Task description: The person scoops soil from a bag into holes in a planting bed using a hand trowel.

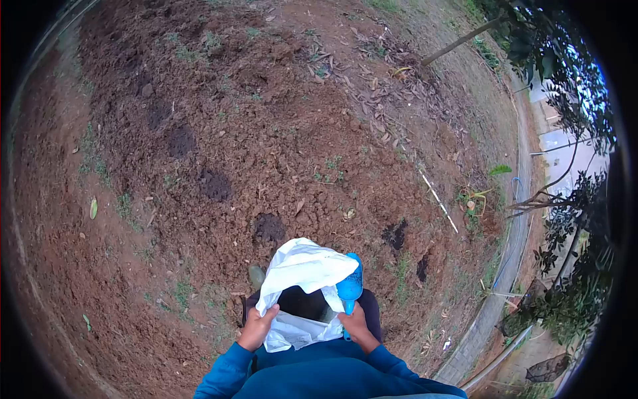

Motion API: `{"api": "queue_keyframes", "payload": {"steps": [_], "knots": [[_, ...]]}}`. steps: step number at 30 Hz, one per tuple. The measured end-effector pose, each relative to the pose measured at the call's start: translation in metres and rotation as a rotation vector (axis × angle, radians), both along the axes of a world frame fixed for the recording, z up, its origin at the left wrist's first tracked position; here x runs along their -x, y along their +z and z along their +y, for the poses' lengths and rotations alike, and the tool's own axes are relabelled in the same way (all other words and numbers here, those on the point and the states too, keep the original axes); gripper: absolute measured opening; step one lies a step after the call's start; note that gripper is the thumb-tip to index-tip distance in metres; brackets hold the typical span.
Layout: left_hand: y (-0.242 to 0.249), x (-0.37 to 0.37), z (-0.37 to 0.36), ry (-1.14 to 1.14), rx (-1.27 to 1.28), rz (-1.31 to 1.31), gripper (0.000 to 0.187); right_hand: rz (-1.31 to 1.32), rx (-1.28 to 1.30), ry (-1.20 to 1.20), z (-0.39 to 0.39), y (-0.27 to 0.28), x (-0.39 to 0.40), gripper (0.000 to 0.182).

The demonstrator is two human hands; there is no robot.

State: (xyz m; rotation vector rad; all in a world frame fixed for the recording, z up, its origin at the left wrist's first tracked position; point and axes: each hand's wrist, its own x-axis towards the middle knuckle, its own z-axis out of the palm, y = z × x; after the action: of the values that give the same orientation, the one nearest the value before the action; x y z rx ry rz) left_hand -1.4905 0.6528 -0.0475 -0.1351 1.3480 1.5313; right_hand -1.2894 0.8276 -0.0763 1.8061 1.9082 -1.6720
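Observation:
A white plastic sack (307,261) is held in front of my body with its mouth open toward me. Its inside looks dark, and I cannot make out the contents well. My left hand (257,328) is closed on the left edge of the sack's mouth. At the right edge, my right hand (357,323) is closed round the handle of a blue hand trowel (351,284) and appears to pinch the sack's rim too. The trowel's blade points away from me, with dark specks of soil on it.
Loose reddish-brown soil (266,159) spreads ahead, with several dark patches, among them one patch (269,227) just beyond the sack. A white-banded stick (438,201) lies to the right. Dry leaves (379,100), a thin tree trunk (465,41) and a paved path (488,319) lie farther off.

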Motion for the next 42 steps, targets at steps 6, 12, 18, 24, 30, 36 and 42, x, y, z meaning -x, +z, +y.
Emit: {"api": "queue_keyframes", "payload": {"steps": [6, 12, 18, 24, 30, 36, 42], "knots": [[-0.041, -0.006, 0.057, 0.059, -0.068, -0.003, 0.022, -0.082, -0.111, 0.175, 0.073, -0.037, 0.026, 0.036], [-0.059, 0.004, 0.118, 0.160, 0.044, -0.029, 0.026, -0.108, -0.133, 0.357, 0.159, -0.077, 0.067, 0.036], [-0.079, -0.010, 0.176, 0.365, 0.070, -0.105, 0.026, -0.095, -0.274, 0.454, 0.234, -0.101, 0.091, 0.037], [-0.242, -0.023, 0.223, 0.401, 0.255, -0.266, 0.034, -0.256, -0.140, 0.461, 0.313, -0.141, 0.088, 0.039], [-0.241, -0.040, 0.283, 0.410, 0.266, -0.124, 0.042, -0.412, -0.312, 0.917, 0.320, -0.111, 0.055, 0.036], [-0.219, -0.044, 0.288, 0.452, 0.264, -0.031, 0.061, -0.320, -0.689, 1.218, 0.290, -0.200, 0.102, 0.016], [-0.238, -0.049, 0.254, 0.296, 0.224, -0.160, 0.064, -0.669, -0.990, 1.462, 0.295, -0.315, 0.127, 0.027]]}}
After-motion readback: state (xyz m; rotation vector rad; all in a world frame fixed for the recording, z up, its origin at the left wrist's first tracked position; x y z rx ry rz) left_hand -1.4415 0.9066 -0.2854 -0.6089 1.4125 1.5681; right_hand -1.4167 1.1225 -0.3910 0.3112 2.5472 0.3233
